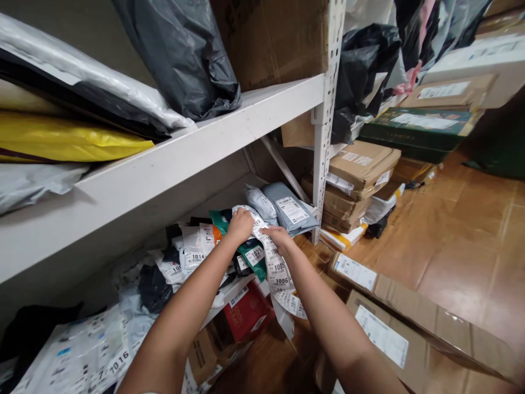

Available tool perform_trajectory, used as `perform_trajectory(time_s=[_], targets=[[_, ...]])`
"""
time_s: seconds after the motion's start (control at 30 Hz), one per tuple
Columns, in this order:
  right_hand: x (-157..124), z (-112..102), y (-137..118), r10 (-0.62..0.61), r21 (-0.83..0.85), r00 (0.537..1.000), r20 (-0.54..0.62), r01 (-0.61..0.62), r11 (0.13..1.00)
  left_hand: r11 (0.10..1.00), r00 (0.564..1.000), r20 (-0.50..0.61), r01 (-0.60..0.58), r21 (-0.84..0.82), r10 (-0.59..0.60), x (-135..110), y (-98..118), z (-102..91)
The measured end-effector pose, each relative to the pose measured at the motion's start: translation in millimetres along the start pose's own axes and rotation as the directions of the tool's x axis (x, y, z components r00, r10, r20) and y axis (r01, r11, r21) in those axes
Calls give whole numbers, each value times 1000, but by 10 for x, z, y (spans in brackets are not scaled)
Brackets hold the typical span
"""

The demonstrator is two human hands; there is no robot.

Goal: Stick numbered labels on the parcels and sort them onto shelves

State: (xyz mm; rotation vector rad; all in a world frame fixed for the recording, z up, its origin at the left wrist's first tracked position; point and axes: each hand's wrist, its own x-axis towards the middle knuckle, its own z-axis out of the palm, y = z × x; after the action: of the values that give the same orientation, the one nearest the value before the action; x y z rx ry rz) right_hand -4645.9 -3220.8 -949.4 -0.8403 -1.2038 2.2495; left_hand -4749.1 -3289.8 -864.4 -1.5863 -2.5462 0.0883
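Observation:
A long strip of numbered labels (pixel 280 267) hangs down over the lower shelf's front edge and curls at its bottom. My left hand (pixel 241 225) has its fingers closed at the strip's upper end. On the right side of the strip, my right hand (pixel 278 238) pinches its edge between thumb and fingers. Behind the hands lie a grey mailer bag (pixel 289 209) with a white label and a small white wrapped parcel (pixel 261 203). Partly under the strip is a green mailer bag (pixel 257 267) marked 1021. My left fingertips are partly hidden.
Bagged parcels (pixel 156 287) crowd the lower shelf to the left. Overhead runs the upper shelf's white beam (pixel 184 169), joined to an upright post (pixel 324 120). A red box (pixel 246 312) sits below. Cardboard boxes (pixel 385 323) lie on the wooden floor at right, with stacked boxes (pixel 361 169) beyond.

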Motion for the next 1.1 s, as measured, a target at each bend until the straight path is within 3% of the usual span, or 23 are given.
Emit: perform_trajectory(time_s=[0.13, 0.27, 0.33, 0.4, 0.43, 0.5, 0.6, 0.7, 0.77, 0.87, 0.97, 1.1], targets=[[-134, -92, 7, 44, 68, 998, 34, -46, 997, 1000, 1000, 22, 0, 18, -1, 20, 8, 11], [-216, -291, -106, 120, 106, 982, 144, -135, 985, 999, 998, 64, 23, 43, -26, 95, 39, -34], [-221, -409, -217, 87, 142, 980, 179, -113, 983, 997, 995, 79, 52, 59, -57, 189, 88, -89], [-205, -520, -341, -33, 204, 979, 201, -9, 979, 994, 995, 55, 79, 75, -83, 321, 164, -154], [-190, -570, -399, -109, 237, 971, 211, 58, 970, 996, 998, 36, 49, 74, -52, 395, 204, -183], [-147, -668, -499, -236, 291, 944, 230, 165, 943, 990, 991, 17, -134, 39, 133, 530, 265, -220], [-51, -827, -599, -291, 352, 937, 191, 211, 912, 917, 917, 34, -397, -38, 398, 647, 251, -209], [44, -987, -663, -267, 409, 958, 101, 205, 889, 906, 907, 27, -418, -69, 421, 650, 136, -143], [85, -1046, -688, -278, 412, 955, 102, 214, 886, 883, 893, 0, -444, -153, 449, 632, 56, -95], [126, -992, -662, -311, 368, 935, 170, 232, 900, 846, 892, -33, -439, -301, 451, 629, -14, -35], [193, -804, -529, -314, 266, 925, 215, 254, 930, 861, 919, -49, -385, -332, 392, 645, -33, 13], [314, -586, -305, -328, 44, 942, 69, 326, 944, 883, 953, -70, -301, -360, 296, 624, -37, 53]])
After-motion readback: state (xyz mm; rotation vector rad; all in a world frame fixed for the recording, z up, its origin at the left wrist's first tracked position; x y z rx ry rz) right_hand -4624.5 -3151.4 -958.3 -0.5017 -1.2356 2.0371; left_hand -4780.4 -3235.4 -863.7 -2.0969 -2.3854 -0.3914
